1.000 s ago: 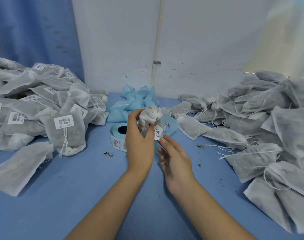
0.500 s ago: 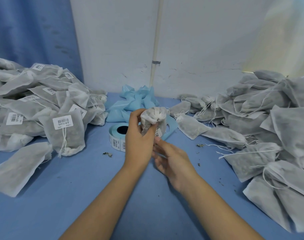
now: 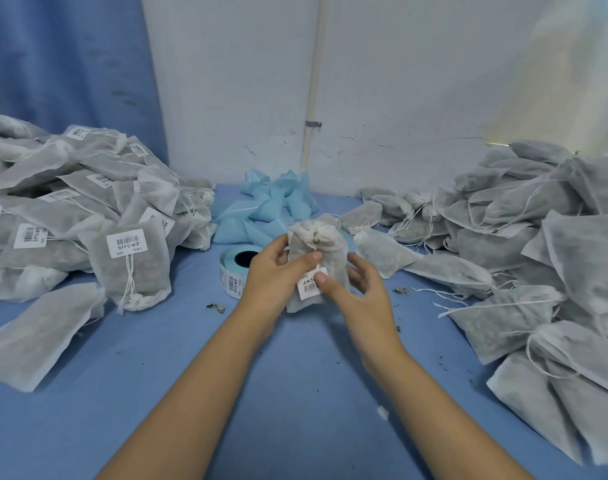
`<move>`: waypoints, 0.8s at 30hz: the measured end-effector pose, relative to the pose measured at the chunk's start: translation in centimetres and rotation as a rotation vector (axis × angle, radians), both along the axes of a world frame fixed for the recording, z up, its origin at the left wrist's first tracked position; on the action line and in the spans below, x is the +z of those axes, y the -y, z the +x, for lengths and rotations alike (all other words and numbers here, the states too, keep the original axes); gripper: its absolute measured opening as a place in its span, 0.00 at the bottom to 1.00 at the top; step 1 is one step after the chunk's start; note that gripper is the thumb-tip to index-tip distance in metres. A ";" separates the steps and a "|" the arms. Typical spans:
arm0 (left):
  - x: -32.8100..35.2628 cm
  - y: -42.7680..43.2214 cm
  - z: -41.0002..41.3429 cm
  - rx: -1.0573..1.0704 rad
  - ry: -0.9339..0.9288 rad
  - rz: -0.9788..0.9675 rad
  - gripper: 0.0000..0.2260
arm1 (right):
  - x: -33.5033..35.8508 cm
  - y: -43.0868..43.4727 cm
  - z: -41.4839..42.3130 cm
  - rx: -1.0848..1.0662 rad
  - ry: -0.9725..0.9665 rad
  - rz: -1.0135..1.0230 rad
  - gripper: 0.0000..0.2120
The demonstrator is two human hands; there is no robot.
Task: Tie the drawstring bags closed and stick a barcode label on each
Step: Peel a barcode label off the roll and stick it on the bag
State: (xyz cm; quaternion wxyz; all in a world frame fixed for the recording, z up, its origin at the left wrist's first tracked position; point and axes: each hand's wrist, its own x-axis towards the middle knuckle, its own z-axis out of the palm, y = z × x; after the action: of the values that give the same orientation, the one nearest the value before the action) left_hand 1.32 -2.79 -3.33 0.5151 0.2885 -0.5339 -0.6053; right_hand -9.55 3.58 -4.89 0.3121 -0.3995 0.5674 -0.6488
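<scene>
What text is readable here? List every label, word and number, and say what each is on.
The label on the held bag: barcode plus characters, too blurred to read.
The front-bag label, left pile: likewise unreadable.
The roll labels: too small.
The other pile labels: too small.

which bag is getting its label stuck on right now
The drawstring bag gripped by the left hand: the thumb of the right hand presses a barcode label onto it. All others lie on the table.
</scene>
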 end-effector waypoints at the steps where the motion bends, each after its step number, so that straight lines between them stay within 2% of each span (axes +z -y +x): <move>1: 0.1 0.0 0.1 -0.028 0.020 0.011 0.08 | 0.0 0.0 0.0 0.026 0.058 -0.008 0.21; 3: 0.2 0.0 0.3 -0.074 0.044 0.037 0.09 | 0.1 -0.1 0.0 0.049 0.153 -0.024 0.14; 7: 0.5 -0.1 0.2 -0.166 0.063 0.091 0.22 | 0.4 0.0 -0.2 0.049 0.363 -0.100 0.07; 10: 0.0 -0.1 0.1 -0.241 0.104 0.121 0.16 | 0.6 0.1 -0.3 0.020 0.463 -0.124 0.11; 13: -0.6 -0.1 0.0 -0.238 0.052 0.190 0.10 | 0.6 0.1 -0.3 0.036 0.492 -0.117 0.10; 20: -0.3 0.0 0.4 -0.271 -0.034 0.212 0.07 | 0.6 0.1 -0.2 0.094 0.565 -0.154 0.14; 24: -0.3 0.1 0.4 -0.242 0.062 0.167 0.06 | 0.4 0.1 -0.3 0.025 0.484 -0.129 0.09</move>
State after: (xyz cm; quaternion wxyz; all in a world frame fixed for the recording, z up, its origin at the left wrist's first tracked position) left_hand 1.71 -2.86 -3.59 0.3958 0.2824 -0.5281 -0.6962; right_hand -9.85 3.43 -4.48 0.4208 -0.2587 0.4283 -0.7566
